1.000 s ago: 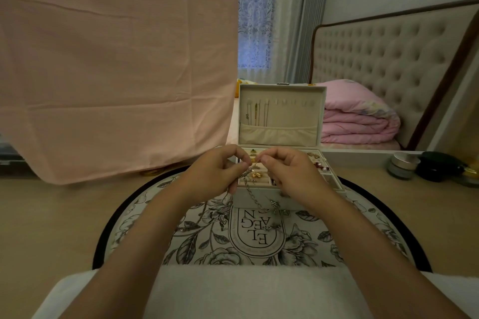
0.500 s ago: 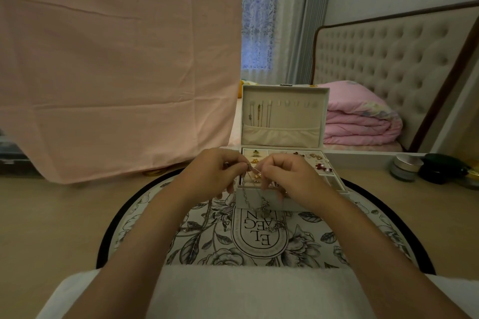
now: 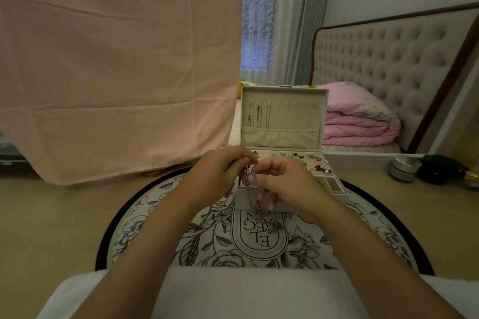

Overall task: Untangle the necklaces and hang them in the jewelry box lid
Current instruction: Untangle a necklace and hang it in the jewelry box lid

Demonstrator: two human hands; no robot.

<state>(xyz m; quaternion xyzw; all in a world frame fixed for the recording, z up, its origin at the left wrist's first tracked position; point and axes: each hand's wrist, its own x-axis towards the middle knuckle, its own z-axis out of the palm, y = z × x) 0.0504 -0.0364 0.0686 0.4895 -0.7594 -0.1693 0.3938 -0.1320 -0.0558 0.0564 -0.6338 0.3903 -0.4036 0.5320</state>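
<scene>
A tangle of silver necklaces [image 3: 255, 195] hangs between my hands in front of the cream jewelry box [image 3: 334, 195]. My left hand [image 3: 220, 172] pinches the chains at the top. My right hand [image 3: 287, 184] grips strands just below, fingers curled round them. The loose ends with a small pendant [image 3: 272, 228] trail onto the round mat. The box lid [image 3: 283, 116] stands upright, with several thin chains [image 3: 259, 114] hanging on its left hooks above a fabric pocket. The right hooks are bare. Earrings lie in the tray [image 3: 311, 160].
The box sits on a round floral mat [image 3: 160, 217] with a black rim. A pink cloth [image 3: 116, 59] hangs at the left. Small jars [image 3: 404, 168] and a black case [image 3: 440, 169] stand at the right. A folded pink quilt [image 3: 360, 122] lies behind.
Both hands have dropped slightly and shifted the grip: the right hand has slid lower on the chains, below the left hand. More chain now hangs bunched between the fingers.
</scene>
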